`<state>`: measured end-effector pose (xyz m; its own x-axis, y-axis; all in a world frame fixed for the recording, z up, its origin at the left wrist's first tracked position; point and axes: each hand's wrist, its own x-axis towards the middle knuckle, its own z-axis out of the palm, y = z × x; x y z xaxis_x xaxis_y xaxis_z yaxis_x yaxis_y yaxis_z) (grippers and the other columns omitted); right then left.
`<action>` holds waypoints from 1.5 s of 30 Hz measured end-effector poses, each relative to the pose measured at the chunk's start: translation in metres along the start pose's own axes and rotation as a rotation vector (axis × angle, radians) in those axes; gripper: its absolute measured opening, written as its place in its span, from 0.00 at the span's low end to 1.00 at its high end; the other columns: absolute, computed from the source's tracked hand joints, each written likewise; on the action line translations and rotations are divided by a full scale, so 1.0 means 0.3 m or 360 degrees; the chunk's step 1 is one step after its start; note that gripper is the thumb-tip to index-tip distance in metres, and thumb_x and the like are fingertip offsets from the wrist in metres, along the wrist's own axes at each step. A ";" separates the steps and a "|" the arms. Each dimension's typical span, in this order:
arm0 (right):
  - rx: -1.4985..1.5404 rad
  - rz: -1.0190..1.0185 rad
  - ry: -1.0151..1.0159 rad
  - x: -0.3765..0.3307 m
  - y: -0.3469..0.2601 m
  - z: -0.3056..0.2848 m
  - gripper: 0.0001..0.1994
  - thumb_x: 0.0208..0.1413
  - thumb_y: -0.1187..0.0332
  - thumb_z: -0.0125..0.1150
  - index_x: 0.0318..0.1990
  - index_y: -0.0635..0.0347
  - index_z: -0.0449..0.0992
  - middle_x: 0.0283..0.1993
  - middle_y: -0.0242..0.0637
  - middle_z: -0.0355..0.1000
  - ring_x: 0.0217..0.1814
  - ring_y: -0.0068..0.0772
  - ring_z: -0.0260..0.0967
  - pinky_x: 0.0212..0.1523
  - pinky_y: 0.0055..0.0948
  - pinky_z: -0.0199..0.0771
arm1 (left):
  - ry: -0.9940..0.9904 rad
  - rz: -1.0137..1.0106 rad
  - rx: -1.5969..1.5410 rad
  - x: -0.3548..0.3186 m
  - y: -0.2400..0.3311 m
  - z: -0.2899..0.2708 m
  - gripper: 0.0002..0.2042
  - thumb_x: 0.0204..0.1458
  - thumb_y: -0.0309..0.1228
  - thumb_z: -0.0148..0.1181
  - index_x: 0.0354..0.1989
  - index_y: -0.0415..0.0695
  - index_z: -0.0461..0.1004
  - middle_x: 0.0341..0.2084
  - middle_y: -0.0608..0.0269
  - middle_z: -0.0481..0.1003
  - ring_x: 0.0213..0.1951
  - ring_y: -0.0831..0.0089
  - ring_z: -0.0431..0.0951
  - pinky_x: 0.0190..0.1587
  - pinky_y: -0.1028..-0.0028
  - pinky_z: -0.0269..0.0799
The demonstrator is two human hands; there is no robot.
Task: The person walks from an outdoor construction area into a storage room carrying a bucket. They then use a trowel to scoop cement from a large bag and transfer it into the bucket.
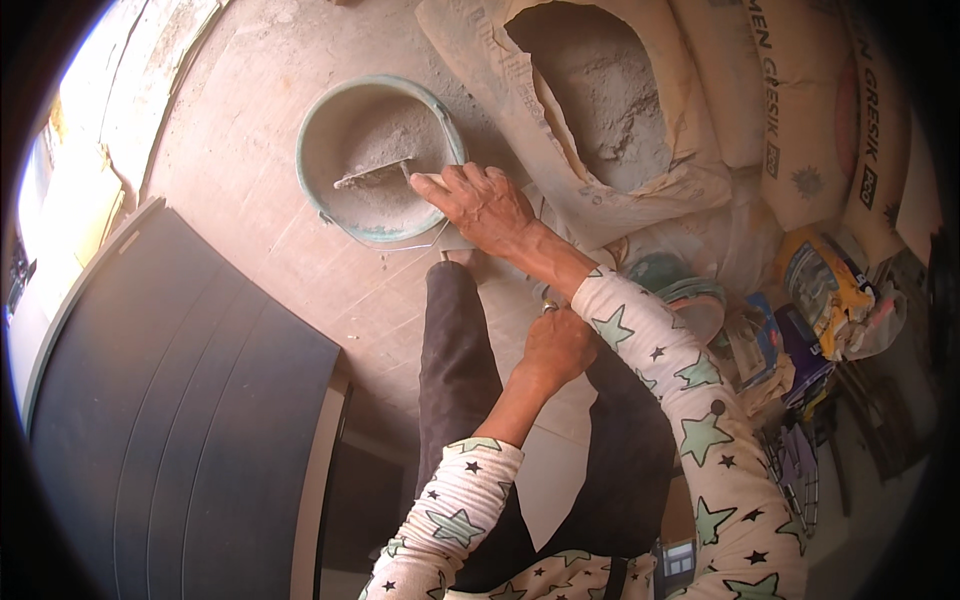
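Note:
A trowel (375,173) with grey powder on its blade is gripped by its handle in my right hand (486,208). The blade lies inside a round pale-green bucket (303,160) that contains grey cement powder (385,140). My left hand (560,345) is closed in front of my lap, close to my right forearm, with a ring-like shiny spot at its top. Its fingertips are turned away, so what it may hold is hidden. Right of the bucket stands a torn-open paper sack (560,190) with grey powder (610,110) inside.
More full paper sacks (800,110) lean at the far right. Below them are stacked buckets (685,290) and crumpled plastic packages (830,290). A dark panelled door (170,420) stands at the left. My knee (450,300) is just below the bucket on the dusty tiled floor (240,190).

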<state>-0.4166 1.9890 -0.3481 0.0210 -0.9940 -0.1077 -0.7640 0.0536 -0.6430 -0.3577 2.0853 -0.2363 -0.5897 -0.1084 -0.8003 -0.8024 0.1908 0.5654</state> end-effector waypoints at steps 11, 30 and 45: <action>0.0884 0.0497 0.0061 -0.199 0.103 -0.116 0.28 0.45 0.78 0.55 0.58 0.51 0.75 0.40 0.42 0.77 0.40 0.44 0.78 0.41 0.39 0.80 | -0.0282 -0.0307 -0.0132 0.015 0.029 -0.042 0.19 0.57 0.40 0.60 0.51 0.41 0.73 0.43 0.46 0.77 0.46 0.48 0.78 0.50 0.54 0.73; 0.0231 0.1550 0.0040 -0.499 0.458 -0.155 0.31 0.49 0.76 0.53 0.66 0.55 0.67 0.58 0.55 0.71 0.57 0.57 0.71 0.58 0.43 0.70 | -0.0312 -0.0288 -0.0098 0.019 -0.034 -0.009 0.22 0.57 0.42 0.61 0.56 0.43 0.72 0.41 0.48 0.77 0.47 0.48 0.77 0.52 0.55 0.71; -0.1131 0.0833 -0.0625 -0.370 0.636 -0.273 0.13 0.61 0.73 0.51 0.51 0.60 0.75 0.37 0.46 0.77 0.37 0.46 0.79 0.36 0.38 0.81 | -0.0167 -0.0194 -0.0151 0.009 -0.047 0.002 0.19 0.57 0.41 0.61 0.49 0.41 0.71 0.37 0.48 0.77 0.43 0.47 0.78 0.47 0.54 0.73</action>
<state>-0.6175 2.1016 -0.3969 -0.3174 -0.7510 -0.5790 -0.9471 0.2818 0.1537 -0.3480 2.0828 -0.2467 -0.4789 -0.0218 -0.8776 -0.8752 0.0891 0.4754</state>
